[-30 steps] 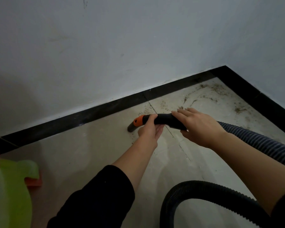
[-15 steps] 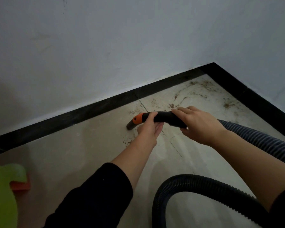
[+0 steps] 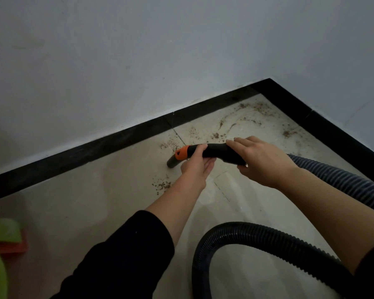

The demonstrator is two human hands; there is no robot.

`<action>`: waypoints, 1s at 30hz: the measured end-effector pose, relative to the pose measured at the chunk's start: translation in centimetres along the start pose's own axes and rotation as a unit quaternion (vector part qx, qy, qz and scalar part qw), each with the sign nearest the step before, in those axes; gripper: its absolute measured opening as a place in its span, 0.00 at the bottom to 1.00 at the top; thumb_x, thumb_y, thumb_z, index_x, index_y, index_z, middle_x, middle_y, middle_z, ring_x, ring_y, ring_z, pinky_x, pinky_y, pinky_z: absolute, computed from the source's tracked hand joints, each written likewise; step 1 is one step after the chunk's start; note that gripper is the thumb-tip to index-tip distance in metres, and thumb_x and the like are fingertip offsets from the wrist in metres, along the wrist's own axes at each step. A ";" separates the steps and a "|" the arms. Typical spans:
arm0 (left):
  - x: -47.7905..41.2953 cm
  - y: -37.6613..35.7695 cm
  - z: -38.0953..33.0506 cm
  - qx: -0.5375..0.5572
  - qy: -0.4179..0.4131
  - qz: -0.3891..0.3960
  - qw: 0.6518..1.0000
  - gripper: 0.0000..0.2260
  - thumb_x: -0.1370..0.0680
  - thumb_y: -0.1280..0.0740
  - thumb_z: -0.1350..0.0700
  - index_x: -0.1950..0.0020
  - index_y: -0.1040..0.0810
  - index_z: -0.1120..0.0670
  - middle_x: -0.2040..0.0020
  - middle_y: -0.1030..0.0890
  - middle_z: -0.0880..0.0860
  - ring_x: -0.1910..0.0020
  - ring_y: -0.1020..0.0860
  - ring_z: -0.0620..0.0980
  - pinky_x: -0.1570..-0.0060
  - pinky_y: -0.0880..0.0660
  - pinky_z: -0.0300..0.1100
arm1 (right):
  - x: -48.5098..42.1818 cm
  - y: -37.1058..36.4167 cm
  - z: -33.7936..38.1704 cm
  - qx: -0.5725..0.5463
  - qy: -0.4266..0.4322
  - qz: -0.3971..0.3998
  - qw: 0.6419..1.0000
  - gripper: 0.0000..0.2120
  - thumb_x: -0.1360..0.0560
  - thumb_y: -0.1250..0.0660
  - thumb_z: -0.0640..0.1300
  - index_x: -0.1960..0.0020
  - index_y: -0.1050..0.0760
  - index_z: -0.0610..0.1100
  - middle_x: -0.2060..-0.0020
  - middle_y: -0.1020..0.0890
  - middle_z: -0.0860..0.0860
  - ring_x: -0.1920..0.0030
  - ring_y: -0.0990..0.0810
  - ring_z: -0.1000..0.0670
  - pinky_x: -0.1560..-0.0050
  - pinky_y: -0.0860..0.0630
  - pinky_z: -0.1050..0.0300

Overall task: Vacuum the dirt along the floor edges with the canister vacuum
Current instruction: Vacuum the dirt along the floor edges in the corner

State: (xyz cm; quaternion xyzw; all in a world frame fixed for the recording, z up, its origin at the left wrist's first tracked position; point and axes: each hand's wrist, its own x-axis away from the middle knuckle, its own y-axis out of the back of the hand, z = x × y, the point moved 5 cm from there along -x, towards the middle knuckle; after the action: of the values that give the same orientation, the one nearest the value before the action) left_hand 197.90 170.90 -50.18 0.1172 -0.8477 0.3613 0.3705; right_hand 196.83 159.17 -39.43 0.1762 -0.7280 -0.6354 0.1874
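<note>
A black vacuum handle (image 3: 214, 151) with an orange collar (image 3: 181, 153) points left and down, its open nozzle end (image 3: 172, 163) on the pale tiled floor. My left hand (image 3: 195, 169) grips the handle just behind the orange collar. My right hand (image 3: 261, 161) holds the rear of the handle where the ribbed hose (image 3: 343, 180) joins. Brown dirt (image 3: 255, 110) is scattered in the corner by the black baseboard (image 3: 117, 145). A small patch of crumbs (image 3: 162, 185) lies just below the nozzle, and another patch (image 3: 168, 144) sits above it.
The hose loops back across the floor at the lower right (image 3: 257, 234). A green and orange plastic object (image 3: 2, 240) sits at the lower left edge. White walls meet at the corner (image 3: 269, 78) above the baseboard.
The view has shifted so the corner and dirt sit further left and lower. The nozzle has stayed near the tile joint, and both hands keep the same grip on the handle.
</note>
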 end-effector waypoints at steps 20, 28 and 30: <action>1.6 0.6 0.7 -0.001 -0.003 -0.018 1.000 0.17 0.25 0.27 0.57 0.40 0.24 0.64 0.52 0.16 0.61 0.57 0.16 0.50 0.63 0.20 0.36 | 1.3 0.4 0.1 -0.014 0.010 0.011 1.000 0.25 0.25 0.35 0.44 0.29 0.35 0.47 0.40 0.24 0.51 0.43 0.27 0.48 0.49 0.23 0.51; 1.9 0.8 0.9 0.013 -0.006 -0.029 0.999 0.17 0.24 0.28 0.57 0.40 0.24 0.64 0.53 0.16 0.61 0.57 0.16 0.50 0.61 0.20 0.36 | 1.1 0.4 0.2 -0.014 0.028 0.016 0.999 0.25 0.25 0.35 0.44 0.29 0.35 0.47 0.41 0.24 0.51 0.44 0.27 0.48 0.50 0.23 0.53; 1.9 0.9 0.7 0.014 -0.010 -0.034 0.999 0.17 0.25 0.28 0.57 0.40 0.24 0.64 0.52 0.16 0.61 0.56 0.16 0.51 0.59 0.20 0.37 | 0.9 0.4 0.3 -0.011 0.032 0.015 0.999 0.25 0.25 0.35 0.44 0.29 0.36 0.47 0.41 0.24 0.51 0.44 0.27 0.48 0.49 0.23 0.53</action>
State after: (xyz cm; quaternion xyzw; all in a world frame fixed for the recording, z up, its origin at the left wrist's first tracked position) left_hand 195.80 171.18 -49.64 0.1545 -0.8417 0.3590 0.3726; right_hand 195.87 159.00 -39.06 0.1836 -0.7169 -0.6348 0.2221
